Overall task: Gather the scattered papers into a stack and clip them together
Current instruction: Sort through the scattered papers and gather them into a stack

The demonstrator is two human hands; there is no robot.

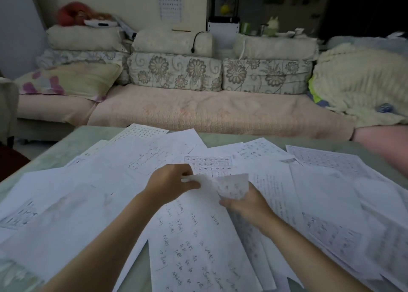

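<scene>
1. Loose papers (106, 181) lie spread over nearly the whole pale green table (72, 141), overlapping at all angles from the near edge to the far one
2. The left hand (170, 181) is in the middle of the table, its thumb and fingers pinching the far edge of a handwritten sheet (198, 243), which runs back toward the near edge between the two forearms
3. The right hand (245, 203) is just to the right of it, fingers curled round a printed sheet (233, 186) whose far end is lifted off the pile and curls upward
4. The two hands are close together, and the lifted paper edges meet between them; whether those edges touch is hard to tell
5. More printed pages with grids of small characters lie at the far middle and along the right side
6. Beyond the far edge of the table stands a pink sofa (198, 112) with flowered cushions (174, 70) along its back
</scene>
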